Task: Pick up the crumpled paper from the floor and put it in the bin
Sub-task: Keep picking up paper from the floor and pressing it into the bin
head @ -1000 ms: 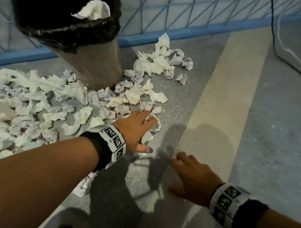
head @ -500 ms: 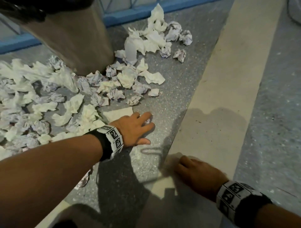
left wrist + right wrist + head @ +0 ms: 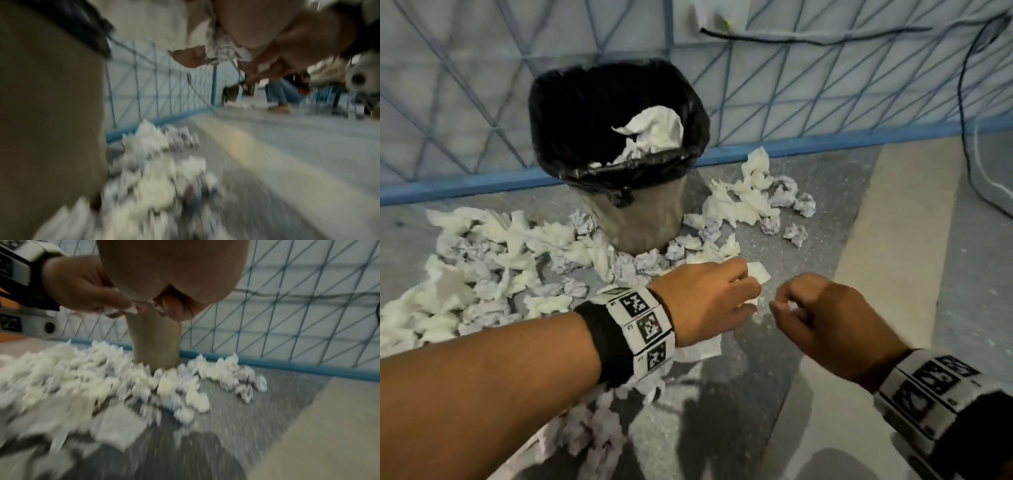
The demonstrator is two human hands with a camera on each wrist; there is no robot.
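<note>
The bin [image 3: 640,212], lined with a black bag [image 3: 571,113], stands by the wall with white paper [image 3: 654,132] inside. My left hand [image 3: 751,291] hovers in front of it, its fingers curled round crumpled paper [image 3: 758,273]. That held paper [image 3: 222,48] shows in the blurred left wrist view. Just to the right, my right hand [image 3: 780,303] pinches a small white scrap [image 3: 792,305]. The right wrist view shows the right hand's scrap [image 3: 156,306] and the left hand [image 3: 82,287] with its paper [image 3: 119,310]. Crumpled papers [image 3: 493,267] litter the floor around the bin.
A blue lattice fence [image 3: 825,96] with a blue base rail [image 3: 825,145] runs behind the bin. A black cable [image 3: 962,85] hangs at the right. A pale floor stripe [image 3: 893,257] passes right of my hands. More paper [image 3: 756,198] lies right of the bin.
Both hands have lifted off the floor and curled their fingers round paper. They have come close together, and the view has tilted up to show the bin's mouth.
</note>
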